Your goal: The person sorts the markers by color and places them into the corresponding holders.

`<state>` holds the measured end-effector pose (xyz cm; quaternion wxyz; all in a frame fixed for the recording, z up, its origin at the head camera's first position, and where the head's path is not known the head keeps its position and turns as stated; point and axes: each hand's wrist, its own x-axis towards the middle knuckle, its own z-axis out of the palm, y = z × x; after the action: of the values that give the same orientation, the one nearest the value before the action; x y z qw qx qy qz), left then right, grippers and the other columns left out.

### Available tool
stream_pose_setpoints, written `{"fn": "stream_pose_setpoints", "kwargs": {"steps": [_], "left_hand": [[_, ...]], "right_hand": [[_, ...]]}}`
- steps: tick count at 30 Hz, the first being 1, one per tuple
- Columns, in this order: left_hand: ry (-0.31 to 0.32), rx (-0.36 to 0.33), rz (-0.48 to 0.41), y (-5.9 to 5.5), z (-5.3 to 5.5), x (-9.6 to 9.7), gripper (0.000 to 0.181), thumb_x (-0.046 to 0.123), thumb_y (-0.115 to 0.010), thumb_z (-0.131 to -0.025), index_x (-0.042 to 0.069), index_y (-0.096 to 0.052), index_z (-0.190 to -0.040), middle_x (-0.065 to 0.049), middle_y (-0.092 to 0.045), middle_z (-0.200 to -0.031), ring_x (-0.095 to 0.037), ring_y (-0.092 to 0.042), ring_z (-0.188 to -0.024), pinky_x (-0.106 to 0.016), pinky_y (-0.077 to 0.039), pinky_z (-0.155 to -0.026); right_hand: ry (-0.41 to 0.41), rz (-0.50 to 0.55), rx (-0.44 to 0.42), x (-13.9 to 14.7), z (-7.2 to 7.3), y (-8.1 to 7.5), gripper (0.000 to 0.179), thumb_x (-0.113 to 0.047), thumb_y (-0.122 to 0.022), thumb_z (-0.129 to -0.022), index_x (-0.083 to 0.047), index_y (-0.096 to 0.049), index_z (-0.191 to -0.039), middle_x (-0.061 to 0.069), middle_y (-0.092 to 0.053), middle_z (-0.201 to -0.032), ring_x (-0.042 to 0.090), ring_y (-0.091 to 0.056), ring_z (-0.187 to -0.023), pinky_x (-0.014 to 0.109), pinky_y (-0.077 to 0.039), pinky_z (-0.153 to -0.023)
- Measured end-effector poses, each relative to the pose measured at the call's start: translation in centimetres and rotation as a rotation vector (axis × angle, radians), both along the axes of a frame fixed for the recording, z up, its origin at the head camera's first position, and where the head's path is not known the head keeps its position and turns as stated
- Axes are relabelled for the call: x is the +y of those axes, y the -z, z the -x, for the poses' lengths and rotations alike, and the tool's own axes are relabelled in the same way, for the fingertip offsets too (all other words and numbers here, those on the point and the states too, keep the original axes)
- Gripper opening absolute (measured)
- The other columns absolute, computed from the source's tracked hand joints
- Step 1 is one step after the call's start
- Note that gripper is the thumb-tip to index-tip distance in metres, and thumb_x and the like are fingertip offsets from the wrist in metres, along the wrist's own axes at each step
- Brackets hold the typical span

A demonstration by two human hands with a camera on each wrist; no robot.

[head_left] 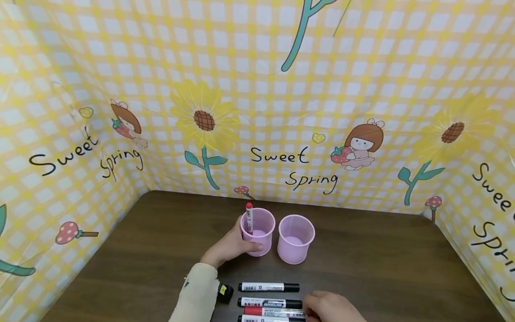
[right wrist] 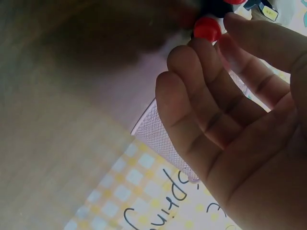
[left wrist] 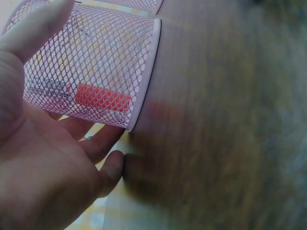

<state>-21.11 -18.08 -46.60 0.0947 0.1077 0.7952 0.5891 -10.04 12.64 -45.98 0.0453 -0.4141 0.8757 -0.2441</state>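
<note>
My left hand (head_left: 235, 243) grips a pink mesh pen cup (head_left: 264, 226), its thumb across the near side. Inside that cup a marker with a red end (head_left: 249, 217) leans upright against the left wall. In the left wrist view its red part (left wrist: 103, 97) shows through the mesh. My right hand (head_left: 331, 306) is low at the right ends of several markers on the table, fingers loosely bent. In the right wrist view its fingertips are right at a red marker end (right wrist: 207, 29), with the thumb and fingers apart. A red marker (head_left: 273, 311) lies among black-capped ones.
A second pink mesh cup (head_left: 296, 239) stands right of the held one. Black-capped whiteboard markers (head_left: 268, 287) lie in a row at the front of the dark wooden table (head_left: 382, 255). A yellow-checked cloth (head_left: 257, 89) with printed flowers surrounds the table's back and sides.
</note>
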Motion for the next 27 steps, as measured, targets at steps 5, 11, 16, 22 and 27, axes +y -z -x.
{"fn": "stream_pose_setpoints", "kwargs": {"steps": [5, 11, 16, 22, 27], "left_hand": [[0.007, -0.004, -0.001, 0.0, 0.1, 0.0, 0.107, 0.013, -0.088, -0.077, 0.006, -0.017, -0.157, -0.018, -0.044, -0.145, -0.034, -0.044, -0.130, -0.057, -0.030, -0.110], [0.002, -0.011, -0.010, 0.0, 0.1, 0.0, 0.105, 0.010, -0.087, -0.078, 0.005, -0.018, -0.157, -0.018, -0.045, -0.145, -0.034, -0.044, -0.130, -0.057, -0.030, -0.110], [0.001, -0.022, -0.005, -0.1, 0.1, 0.0, 0.106, 0.011, -0.088, -0.078, 0.005, -0.018, -0.157, -0.017, -0.045, -0.145, -0.034, -0.044, -0.130, -0.057, -0.030, -0.110], [0.006, -0.022, -0.011, -0.1, 0.1, 0.0, 0.106, 0.011, -0.087, -0.078, 0.006, -0.017, -0.157, -0.018, -0.043, -0.146, -0.035, -0.043, -0.131, -0.057, -0.029, -0.111], [0.016, -0.021, -0.016, -0.1, 0.1, -0.1, 0.106, 0.013, -0.087, -0.079, 0.007, -0.016, -0.158, -0.018, -0.044, -0.146, -0.034, -0.044, -0.131, -0.057, -0.029, -0.111]], "right_hand": [[0.003, -0.004, 0.062, -0.2, -0.1, 0.1, 0.027, -0.002, -0.073, -0.082, -0.023, -0.056, -0.081, -0.021, -0.041, -0.076, -0.004, -0.040, -0.066, 0.017, -0.038, -0.057], [0.040, -0.048, 0.029, -0.3, -0.1, 0.3, 0.023, -0.007, -0.074, -0.085, -0.022, -0.057, -0.083, -0.020, -0.039, -0.075, -0.001, -0.040, -0.065, 0.020, -0.039, -0.056], [0.071, -0.066, 0.034, -0.1, -0.3, 0.2, 0.023, -0.007, -0.074, -0.083, -0.021, -0.056, -0.082, -0.019, -0.040, -0.074, -0.001, -0.041, -0.065, 0.022, -0.039, -0.056], [0.120, -0.120, -0.058, 0.5, -0.2, -0.5, 0.022, -0.005, -0.073, -0.084, -0.020, -0.056, -0.082, -0.019, -0.041, -0.072, 0.001, -0.042, -0.063, 0.024, -0.041, -0.057], [0.138, -0.170, -0.069, 1.2, -0.1, -0.7, 0.024, -0.007, -0.073, -0.082, -0.020, -0.054, -0.079, -0.017, -0.041, -0.070, 0.003, -0.040, -0.059, 0.026, -0.039, -0.054]]}}
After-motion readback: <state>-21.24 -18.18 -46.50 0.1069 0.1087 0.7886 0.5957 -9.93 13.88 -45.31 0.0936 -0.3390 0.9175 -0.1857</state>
